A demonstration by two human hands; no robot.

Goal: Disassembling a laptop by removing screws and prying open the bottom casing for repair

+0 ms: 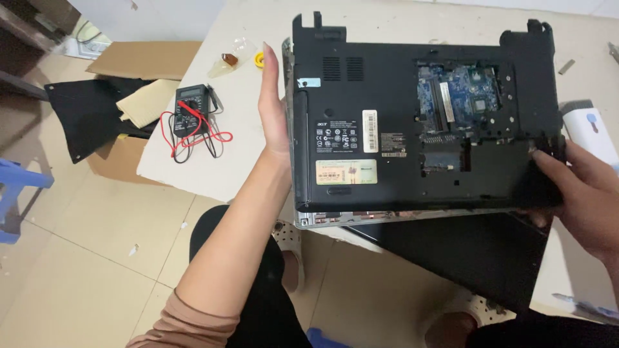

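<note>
Black plastic laptop base (361,122), turned underside up, is held above the edge of a pale worktable (193,174), its blue circuit board (461,96) showing through an open bay. Nearest the camera, the person's knees and sandalled feet (290,251) stand on beige floor tiles (84,258), and a flat black panel (464,251) juts out under the laptop's near edge. The left hand (274,109) presses flat against the laptop's left side, fingers straight and together, pointing away. The right hand (580,187) grips the near right corner, fingers curled and clamped on the casing. Further left on the table lies a black multimeter (191,109) with tangled red and black leads (200,138). Beyond it sits a clear plastic bag (229,61), and on the floor an open cardboard box (122,96) holding black sheet material.
</note>
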